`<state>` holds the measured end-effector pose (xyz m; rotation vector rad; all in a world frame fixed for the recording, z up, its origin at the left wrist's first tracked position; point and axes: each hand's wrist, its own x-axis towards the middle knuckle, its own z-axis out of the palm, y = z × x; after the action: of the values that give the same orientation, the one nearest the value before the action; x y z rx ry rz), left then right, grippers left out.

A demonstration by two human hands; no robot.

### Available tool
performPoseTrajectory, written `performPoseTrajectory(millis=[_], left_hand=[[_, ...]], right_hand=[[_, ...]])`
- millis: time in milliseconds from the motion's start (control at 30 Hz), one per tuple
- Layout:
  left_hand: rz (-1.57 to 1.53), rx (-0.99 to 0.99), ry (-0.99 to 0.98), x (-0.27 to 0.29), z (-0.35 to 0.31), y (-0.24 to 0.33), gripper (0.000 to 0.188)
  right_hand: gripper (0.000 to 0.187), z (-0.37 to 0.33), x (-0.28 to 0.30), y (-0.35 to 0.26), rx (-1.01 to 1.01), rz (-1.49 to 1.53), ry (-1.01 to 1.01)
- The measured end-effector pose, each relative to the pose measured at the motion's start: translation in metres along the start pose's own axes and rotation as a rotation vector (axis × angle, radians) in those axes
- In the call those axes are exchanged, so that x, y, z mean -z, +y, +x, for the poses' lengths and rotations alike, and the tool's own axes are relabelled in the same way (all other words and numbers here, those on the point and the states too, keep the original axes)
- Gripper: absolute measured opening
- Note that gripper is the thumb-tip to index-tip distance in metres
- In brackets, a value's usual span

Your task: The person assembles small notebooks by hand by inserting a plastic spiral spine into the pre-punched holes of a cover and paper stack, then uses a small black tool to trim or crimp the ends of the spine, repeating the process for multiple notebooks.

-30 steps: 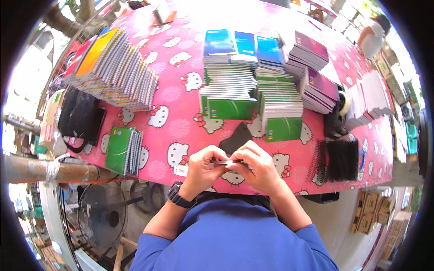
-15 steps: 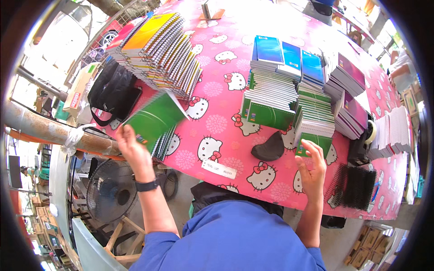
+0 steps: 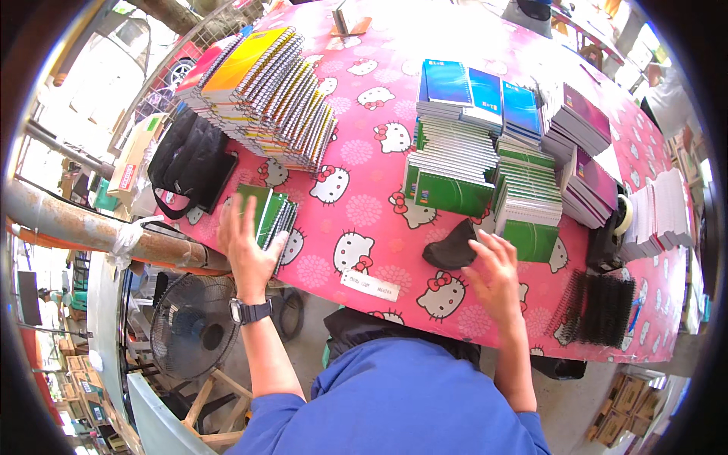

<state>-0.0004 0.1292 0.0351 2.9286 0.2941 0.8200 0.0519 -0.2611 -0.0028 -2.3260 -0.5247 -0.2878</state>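
My left hand, fingers stretched and thumb apart, is at the near end of a small stack of green notebooks at the table's left edge. The hand partly covers the stack, and whether it touches cannot be made out. My right hand is raised with fingers apart and holds nothing. It is beside a black curved object and near rows of green notebooks and a second green stack. Blue notebooks lie behind these rows.
The pink patterned table carries a tall pile of yellow-covered spiral notebooks and a black bag at left. Right are maroon notebooks, white paper stacks and black spiral coils. A paper label lies in front; a fan stands below left.
The green notebook in my left hand has been let go onto the left stack, and that hand's fingers have opened. My right hand has moved left, toward the black curved object.
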Motion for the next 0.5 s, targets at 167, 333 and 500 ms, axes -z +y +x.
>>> performPoseTrajectory(millis=[167,333,500], left_hand=[[-0.229,0.122,0.047,-0.019,-0.007,-0.014,0.027],[-0.236,0.086,0.168,-0.020,0.010,0.025,0.026],[-0.610,-0.349,-0.009,-0.074,0.033,0.140,0.027]], right_hand=[[0.047,-0.001,-0.035,0.007,0.112,-0.238,-0.102],[0.046,-0.026,-0.012,0.003,0.097,-0.003,-0.019],[0.045,-0.067,0.015,0.021,0.012,-0.081,0.065]])
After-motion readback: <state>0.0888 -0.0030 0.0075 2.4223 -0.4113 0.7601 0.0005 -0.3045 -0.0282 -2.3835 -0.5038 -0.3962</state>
